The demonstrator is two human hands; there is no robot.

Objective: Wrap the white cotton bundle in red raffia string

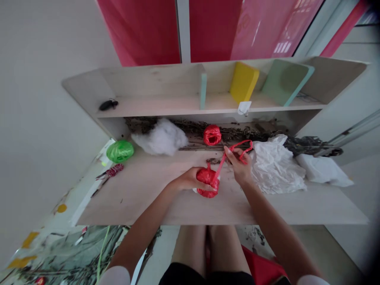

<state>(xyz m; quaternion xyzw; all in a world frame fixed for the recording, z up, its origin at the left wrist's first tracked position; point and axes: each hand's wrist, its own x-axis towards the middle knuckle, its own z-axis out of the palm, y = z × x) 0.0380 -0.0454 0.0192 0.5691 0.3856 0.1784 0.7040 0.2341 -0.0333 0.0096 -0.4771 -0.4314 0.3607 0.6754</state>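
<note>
My left hand [192,180] is wrapped round a bundle covered in red ribbon [204,183], held just above the desk, with a bit of white showing at its edges. A strand of red ribbon [220,168] runs from the bundle up to my right hand [239,162], which pinches it between thumb and fingers; a loop of the ribbon hangs round those fingers. Behind my hands sits a red ribbon roll [212,135] with a hollow centre.
White fluff [163,137] and a green roll [120,151] lie left, near a striped cord bundle [115,170]. Crumpled white sheeting [276,164] and a white packet [323,170] are right. Dried stems [190,128] lie under the shelf [154,107].
</note>
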